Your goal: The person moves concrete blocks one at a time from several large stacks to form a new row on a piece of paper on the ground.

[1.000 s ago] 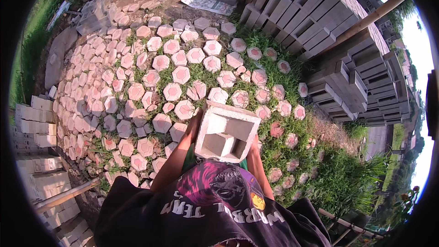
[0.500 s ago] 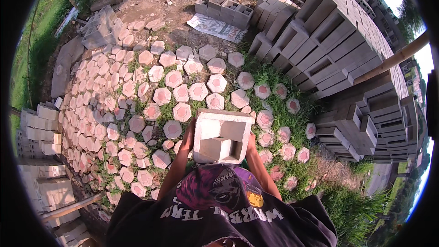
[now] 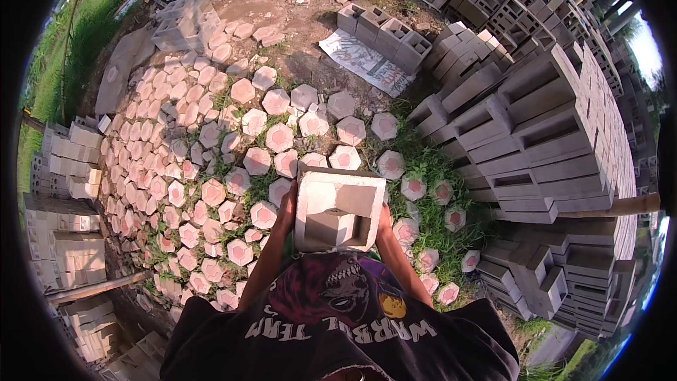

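Both my hands hold a hollow concrete block (image 3: pixel 304 219) in front of my body. Its open side faces up and shows pale inner walls with a stepped, box-like part inside. My left hand (image 3: pixel 288 206) is pressed against the block's left side, and my right hand (image 3: pixel 383 220) against its right side. The block hides most of the fingers on both hands. Below it lie hexagonal pavers (image 3: pixel 279 137) with reddish centres, spread over grass and soil.
A tall stack of grey concrete blocks (image 3: pixel 539 134) rises at the right, with a bamboo pole (image 3: pixel 613 206) jutting across it. More blocks (image 3: pixel 384 34) stand in a row beside a printed sheet (image 3: pixel 367 65) ahead. Pale block stacks (image 3: pixel 74 148) line the left.
My view has turned left: the right-hand stack and pole now sit lower in the picture, and the printed sheet has shifted right. The block stays between both hands.
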Tool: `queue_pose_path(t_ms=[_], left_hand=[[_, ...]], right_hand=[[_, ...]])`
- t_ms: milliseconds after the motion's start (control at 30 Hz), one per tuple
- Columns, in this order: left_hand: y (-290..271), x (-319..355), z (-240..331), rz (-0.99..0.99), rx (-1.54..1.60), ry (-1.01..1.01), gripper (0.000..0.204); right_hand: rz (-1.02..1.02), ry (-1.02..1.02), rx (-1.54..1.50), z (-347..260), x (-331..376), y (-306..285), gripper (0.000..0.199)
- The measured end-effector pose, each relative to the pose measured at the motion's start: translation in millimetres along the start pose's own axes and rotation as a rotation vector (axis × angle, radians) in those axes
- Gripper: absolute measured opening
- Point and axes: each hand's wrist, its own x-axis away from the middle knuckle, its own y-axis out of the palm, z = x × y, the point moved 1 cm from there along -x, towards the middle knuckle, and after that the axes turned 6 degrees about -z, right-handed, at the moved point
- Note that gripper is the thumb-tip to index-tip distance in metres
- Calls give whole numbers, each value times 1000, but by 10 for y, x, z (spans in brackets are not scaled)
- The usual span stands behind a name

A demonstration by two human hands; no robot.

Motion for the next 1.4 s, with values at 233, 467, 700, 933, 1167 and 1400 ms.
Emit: queue_pose_path(t_ms=[233,467,700,933,1167,1400], left_hand=[[-43,-1597,531,23,-159,32,73],[43,-2712,2176,-245,-134,144,65],[-102,-3676,2758,-139,-138,-11,70],[-238,-4462,3471,13,64,9,79],[-599,-5868,3917,106,201,10,76],[-479,-6688,4866,175,255,47,74]], right_hand=[[-15,-30,14,-553,-1452,337,33],[-18,-160,-37,-1328,-2567,1089,33],[-4,-109,71,-1657,-3723,1293,31],[58,-9,99,-2230,-4910,2166,34],[0,82,286,-3142,-6374,3245,57],[-76,106,314,-3642,-7533,3596,66]])
